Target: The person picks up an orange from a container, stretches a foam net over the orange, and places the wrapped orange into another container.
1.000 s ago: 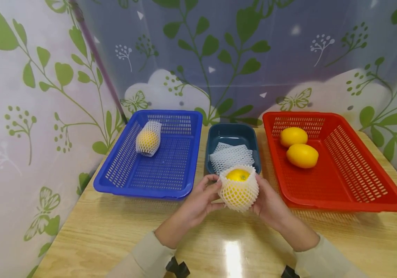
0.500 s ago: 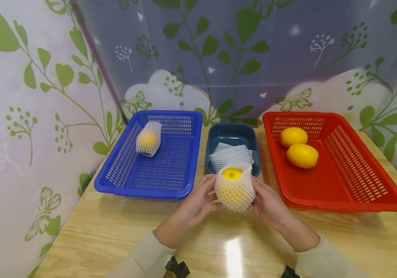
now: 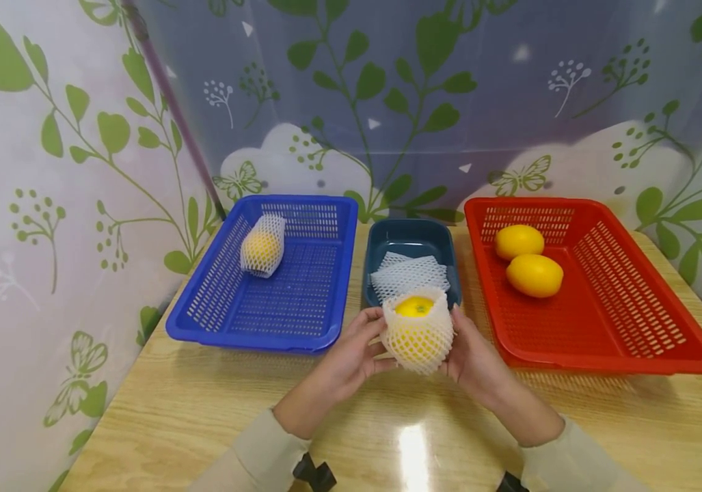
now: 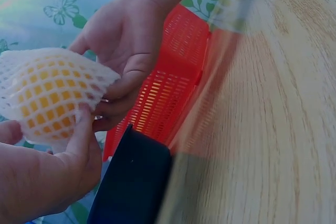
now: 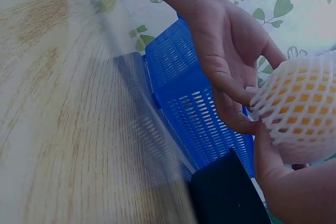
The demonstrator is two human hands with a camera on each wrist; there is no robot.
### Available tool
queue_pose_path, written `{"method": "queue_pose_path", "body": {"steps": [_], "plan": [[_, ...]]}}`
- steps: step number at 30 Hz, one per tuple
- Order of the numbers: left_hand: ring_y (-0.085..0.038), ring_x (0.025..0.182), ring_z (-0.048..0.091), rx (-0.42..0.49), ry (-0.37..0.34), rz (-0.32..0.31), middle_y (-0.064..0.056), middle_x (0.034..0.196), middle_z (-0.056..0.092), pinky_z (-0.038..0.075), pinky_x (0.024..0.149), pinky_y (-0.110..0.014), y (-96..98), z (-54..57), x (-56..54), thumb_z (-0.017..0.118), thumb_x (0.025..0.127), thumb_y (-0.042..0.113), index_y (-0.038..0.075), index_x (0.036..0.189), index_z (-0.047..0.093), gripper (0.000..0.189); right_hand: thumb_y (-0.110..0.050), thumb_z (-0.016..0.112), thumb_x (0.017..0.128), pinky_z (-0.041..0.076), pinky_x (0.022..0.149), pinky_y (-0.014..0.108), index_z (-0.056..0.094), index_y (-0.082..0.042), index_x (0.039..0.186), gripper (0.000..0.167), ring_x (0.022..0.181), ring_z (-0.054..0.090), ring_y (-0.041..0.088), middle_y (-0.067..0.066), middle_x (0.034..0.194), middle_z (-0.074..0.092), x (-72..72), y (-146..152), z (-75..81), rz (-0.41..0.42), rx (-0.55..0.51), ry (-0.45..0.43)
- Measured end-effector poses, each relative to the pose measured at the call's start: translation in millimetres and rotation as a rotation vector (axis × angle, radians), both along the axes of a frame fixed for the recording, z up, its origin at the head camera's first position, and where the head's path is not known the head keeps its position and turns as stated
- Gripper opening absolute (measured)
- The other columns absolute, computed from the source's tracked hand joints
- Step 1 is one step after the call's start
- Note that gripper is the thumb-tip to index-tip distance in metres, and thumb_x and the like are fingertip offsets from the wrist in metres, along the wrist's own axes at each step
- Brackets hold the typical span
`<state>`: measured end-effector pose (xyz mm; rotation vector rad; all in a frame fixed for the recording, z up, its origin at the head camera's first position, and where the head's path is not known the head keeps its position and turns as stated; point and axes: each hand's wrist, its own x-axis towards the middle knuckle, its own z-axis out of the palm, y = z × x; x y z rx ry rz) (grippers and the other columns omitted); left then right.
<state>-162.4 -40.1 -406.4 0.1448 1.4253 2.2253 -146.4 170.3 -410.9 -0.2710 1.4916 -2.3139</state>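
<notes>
Over the front of the table, both hands hold a yellow lemon (image 3: 414, 307) in a white foam net sleeve (image 3: 418, 342). The sleeve's mouth faces up, and the fruit's stem end shows through it. My left hand (image 3: 351, 359) grips the left side, its thumb and fingers spread on the mesh. On the other side, my right hand (image 3: 476, 359) holds it with the fingers partly hidden behind the net. In the left wrist view the mesh (image 4: 52, 98) is stretched round the lemon. Several flat foam nets (image 3: 409, 273) lie in a dark teal tub (image 3: 409, 229) just behind.
A blue basket (image 3: 258, 339) stands at the left with one netted lemon (image 3: 261, 249) in it. The red basket (image 3: 603, 362) at the right holds two bare lemons (image 3: 534, 276). A patterned curtain (image 3: 351, 102) hangs behind the wooden table (image 3: 203, 410).
The netted lemon has turned and shifted slightly between the hands, first left, then a little back right. The right fingers have moved along the net. The baskets and tub are unchanged.
</notes>
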Motion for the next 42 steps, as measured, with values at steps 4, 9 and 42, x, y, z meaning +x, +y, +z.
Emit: {"method": "queue_pose_path", "body": {"steps": [4, 9, 42], "plan": [[-0.018, 0.094, 0.063, -0.001, 0.005, -0.002, -0.008, 0.112, 0.054, 0.056, 0.084, -0.036, -0.1, -2.4, -0.7, 0.049, 0.098, 0.01, 0.009, 0.126, 0.036, 0.031, -0.049, 0.02, 0.105, 0.055, 0.079, 0.027, 0.047, -0.031, 0.13, 0.042, 0.098, 0.06, 0.013, -0.006, 0.115, 0.06, -0.1, 0.8, -0.5, 0.013, -0.048, 0.015], [-0.018, 0.094, 0.064, -0.009, -0.014, 0.006, -0.008, 0.111, 0.057, 0.055, 0.086, -0.038, 0.2, -3.8, -0.3, 0.05, 0.097, 0.008, 0.006, 0.127, 0.037, 0.033, -0.05, 0.022, 0.104, 0.054, 0.08, 0.028, 0.049, -0.032, 0.128, 0.04, 0.097, 0.06, 0.012, -0.007, 0.113, 0.061, 1.2, 0.4, -0.8, -0.005, -0.033, -0.008], [-0.015, 0.092, 0.059, -0.035, -0.002, -0.026, -0.002, 0.105, 0.055, 0.053, 0.08, -0.032, -1.6, -2.6, 1.3, 0.038, 0.105, 0.037, 0.016, 0.116, 0.045, 0.025, -0.043, 0.028, 0.106, 0.053, 0.079, 0.024, 0.055, -0.028, 0.122, 0.034, 0.096, 0.061, 0.014, -0.003, 0.111, 0.06, 2.4, -1.4, -4.6, 0.069, -0.082, -0.046]]}}
